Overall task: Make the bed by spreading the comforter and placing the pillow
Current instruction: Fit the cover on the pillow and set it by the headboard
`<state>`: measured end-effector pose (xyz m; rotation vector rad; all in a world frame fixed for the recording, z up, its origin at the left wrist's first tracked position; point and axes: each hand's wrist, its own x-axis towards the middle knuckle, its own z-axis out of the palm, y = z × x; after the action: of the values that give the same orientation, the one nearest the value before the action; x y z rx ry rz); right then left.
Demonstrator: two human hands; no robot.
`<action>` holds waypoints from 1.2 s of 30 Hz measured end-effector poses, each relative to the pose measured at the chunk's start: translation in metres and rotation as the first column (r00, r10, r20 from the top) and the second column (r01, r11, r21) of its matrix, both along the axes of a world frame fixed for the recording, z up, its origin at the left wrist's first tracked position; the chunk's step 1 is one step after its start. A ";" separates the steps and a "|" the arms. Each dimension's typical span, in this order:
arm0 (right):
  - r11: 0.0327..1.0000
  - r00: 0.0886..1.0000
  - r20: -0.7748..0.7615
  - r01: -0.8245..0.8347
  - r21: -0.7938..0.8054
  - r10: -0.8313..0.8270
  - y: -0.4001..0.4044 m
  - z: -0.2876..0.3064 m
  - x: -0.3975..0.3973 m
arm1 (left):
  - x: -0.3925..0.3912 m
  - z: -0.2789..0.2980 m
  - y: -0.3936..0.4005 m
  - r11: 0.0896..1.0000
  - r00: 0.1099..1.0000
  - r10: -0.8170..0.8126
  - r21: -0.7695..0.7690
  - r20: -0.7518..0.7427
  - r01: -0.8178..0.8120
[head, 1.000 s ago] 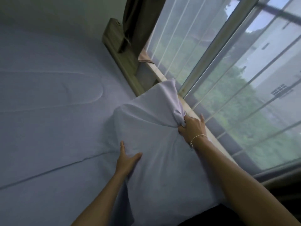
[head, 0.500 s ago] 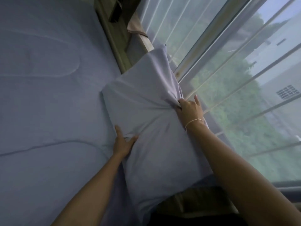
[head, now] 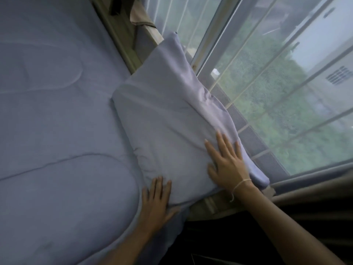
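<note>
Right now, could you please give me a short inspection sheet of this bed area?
Surface: pale blue quilted comforter lies spread flat on the bed.
Job's things: pale lilac fabric pillow rests on the comforter's window-side edge, leaning on the wooden bed frame.
Clutter: nothing seen.
Hands: left hand flat at the pillow's near corner; right hand flat on the pillow, fingers straight.
Cables: nothing seen.
Surroundings: barred glass window, brown curtain.
</note>
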<state>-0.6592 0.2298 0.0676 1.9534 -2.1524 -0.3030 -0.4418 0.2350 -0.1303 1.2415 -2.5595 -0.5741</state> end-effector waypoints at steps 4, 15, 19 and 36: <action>0.993 0.992 0.062 0.110 0.030 -0.112 0.040 0.010 -0.006 | 0.002 -0.001 -0.002 0.989 0.999 -0.018 -0.150 -0.047 0.011; 0.934 0.890 0.290 0.354 0.045 -0.351 0.070 0.039 -0.018 | 0.010 0.009 -0.028 0.895 0.941 -0.329 -0.344 -0.075 0.285; 0.903 0.849 0.443 0.395 -0.168 -0.289 0.031 0.067 -0.007 | -0.022 0.097 -0.108 0.953 0.932 -0.108 -0.303 -0.347 -0.002; 0.772 0.731 0.458 0.620 -0.137 -0.506 -0.025 0.015 -0.051 | -0.140 0.201 -0.350 0.998 0.999 0.048 -0.033 0.021 -0.047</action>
<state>-0.7107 0.2046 0.0830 1.2193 -2.8414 0.3416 -0.5816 -0.1152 0.0707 1.3008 -2.5389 -0.5096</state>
